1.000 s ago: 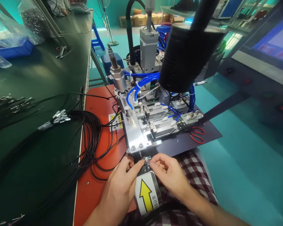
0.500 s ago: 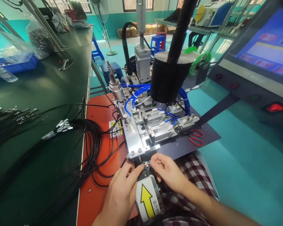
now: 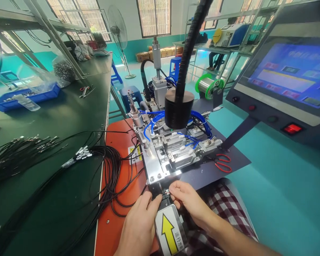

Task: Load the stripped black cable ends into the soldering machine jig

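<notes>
At the front of the benchtop machine (image 3: 176, 149), my hands meet over a narrow dark track (image 3: 165, 200). My left hand (image 3: 141, 222) lies beside the track, thumb and fingers closed on a black cable, mostly hidden under the hand. My right hand (image 3: 188, 199) pinches the small cable end (image 3: 167, 192), where a bit of bright metal shows between the fingertips. Fine detail there is too small to make out. Just below sits a white plate with a yellow arrow (image 3: 168, 229).
Coiled black cables (image 3: 112, 170) lie on the orange board (image 3: 125, 138) at left. Red-handled pliers (image 3: 224, 163) rest at right. A black lamp head (image 3: 179, 110) hangs over the machine. The control screen (image 3: 293, 74) stands at right, a blue tray (image 3: 42, 96) at left.
The head view has tilted up, so the scene sits lower in the picture. Both hands stay at the track, with only slight finger movement at the cable end.
</notes>
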Tool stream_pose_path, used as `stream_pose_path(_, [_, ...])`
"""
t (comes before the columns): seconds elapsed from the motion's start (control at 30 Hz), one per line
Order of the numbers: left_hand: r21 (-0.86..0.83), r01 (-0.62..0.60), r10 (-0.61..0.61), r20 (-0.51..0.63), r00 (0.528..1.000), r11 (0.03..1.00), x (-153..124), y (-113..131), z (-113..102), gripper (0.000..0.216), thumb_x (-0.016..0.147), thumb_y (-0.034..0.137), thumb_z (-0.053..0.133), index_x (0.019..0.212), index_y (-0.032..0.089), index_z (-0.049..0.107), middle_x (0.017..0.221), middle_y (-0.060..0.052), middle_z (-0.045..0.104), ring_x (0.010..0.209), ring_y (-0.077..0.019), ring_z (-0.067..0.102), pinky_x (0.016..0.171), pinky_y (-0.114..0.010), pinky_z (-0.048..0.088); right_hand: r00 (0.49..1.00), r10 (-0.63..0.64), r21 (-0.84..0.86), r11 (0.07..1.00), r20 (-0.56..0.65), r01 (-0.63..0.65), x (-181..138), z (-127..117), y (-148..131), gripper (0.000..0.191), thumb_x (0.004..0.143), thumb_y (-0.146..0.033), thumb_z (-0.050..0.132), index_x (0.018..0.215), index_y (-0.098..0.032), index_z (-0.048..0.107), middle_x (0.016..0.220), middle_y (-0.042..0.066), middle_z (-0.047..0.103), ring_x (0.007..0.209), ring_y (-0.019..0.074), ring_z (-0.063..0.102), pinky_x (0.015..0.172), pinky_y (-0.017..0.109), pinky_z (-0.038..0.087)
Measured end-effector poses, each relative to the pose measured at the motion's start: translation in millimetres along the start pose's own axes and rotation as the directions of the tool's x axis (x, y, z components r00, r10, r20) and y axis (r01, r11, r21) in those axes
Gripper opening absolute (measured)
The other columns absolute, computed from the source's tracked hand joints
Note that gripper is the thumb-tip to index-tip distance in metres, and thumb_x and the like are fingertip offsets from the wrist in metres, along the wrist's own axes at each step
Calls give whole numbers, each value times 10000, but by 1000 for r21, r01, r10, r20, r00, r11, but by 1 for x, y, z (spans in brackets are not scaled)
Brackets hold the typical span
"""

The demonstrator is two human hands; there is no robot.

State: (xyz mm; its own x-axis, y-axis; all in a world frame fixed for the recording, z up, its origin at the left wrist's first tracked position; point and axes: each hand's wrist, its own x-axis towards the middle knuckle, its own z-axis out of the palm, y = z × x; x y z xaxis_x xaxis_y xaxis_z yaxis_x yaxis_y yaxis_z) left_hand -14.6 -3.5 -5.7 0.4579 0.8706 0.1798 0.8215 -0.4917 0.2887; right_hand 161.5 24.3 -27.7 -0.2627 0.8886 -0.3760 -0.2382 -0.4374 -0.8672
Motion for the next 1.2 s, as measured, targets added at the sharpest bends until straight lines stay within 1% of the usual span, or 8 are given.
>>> stream_pose_path(0.13, [-118, 15, -17, -16, 1000, 993, 3, 5, 2, 346, 851, 83, 382, 1092, 165, 617, 949, -99, 625, 823, -209, 635, 684, -307, 558, 1000, -23, -9, 1000, -2, 23, -1, 1, 1, 434, 722, -590, 619, 642, -197, 451, 477, -92, 425, 408, 72, 361, 462, 211, 272])
stream_pose_path(0.23, [-112, 2, -4, -17, 1000, 994, 6, 7, 3, 356, 848, 90, 384, 1106, 157, 620, 924, -104, 627, 793, -216, 637, 658, -320, 563, 998, -67, -38, 997, -18, 66, 1, 1, 7, 443, 741, -611, 598, 668, -200, 449, 541, -84, 446, 416, 72, 377, 461, 215, 291])
stream_pose_path(0.47, [-177, -12, -2, -75, 997, 984, 7, 6, 1, 360, 852, 79, 366, 1097, 152, 621, 910, -101, 617, 809, -199, 635, 678, -297, 563, 985, -171, -137, 977, -38, 164, -1, -3, 12, 346, 851, -513, 545, 711, -203, 481, 537, -77, 463, 482, 107, 439, 503, 234, 320])
stream_pose_path(0.6, [-213, -26, 12, -68, 998, 977, 4, 3, 6, 363, 860, 79, 375, 1137, 146, 599, 941, -106, 607, 839, -197, 622, 705, -293, 555, 990, -135, -89, 987, -33, 131, -1, -2, 3, 347, 816, -505, 584, 684, -201, 480, 526, -74, 469, 488, 107, 431, 524, 236, 320])
stream_pose_path(0.77, [-160, 15, -26, -67, 997, 987, -1, 2, 16, 392, 856, 79, 372, 1179, 162, 580, 966, -111, 601, 843, -218, 606, 702, -336, 552, 999, -34, -2, 999, 18, 34, 4, -1, 4, 423, 766, -568, 587, 629, -198, 434, 515, -80, 415, 442, 82, 367, 487, 224, 290])
stream_pose_path(0.87, [-149, 26, -31, -32, 999, 989, -1, 4, 17, 393, 846, 81, 382, 1174, 147, 588, 936, -112, 614, 818, -221, 613, 681, -337, 557, 999, -38, 0, 999, 4, 38, 3, 1, 6, 459, 770, -609, 566, 621, -198, 426, 520, -76, 409, 452, 83, 364, 487, 226, 286])
stream_pose_path(1.07, [-199, 65, -79, -60, 995, 978, 9, 11, 6, 396, 834, 80, 336, 1081, 140, 640, 894, -118, 634, 825, -224, 635, 696, -343, 568, 989, -125, 3, 992, -84, 126, 0, 10, 13, 491, 747, -670, 557, 642, -221, 389, 540, -92, 341, 478, 91, 303, 470, 226, 260])
stream_pose_path(1.2, [-269, 58, -76, -56, 996, 961, 12, 14, -13, 379, 867, 100, 326, 1043, 174, 653, 886, -101, 643, 840, -201, 650, 717, -291, 571, 986, -157, 10, 987, -64, 157, 4, 10, 18, 506, 722, -693, 557, 637, -218, 406, 538, -86, 358, 473, 91, 288, 466, 231, 247])
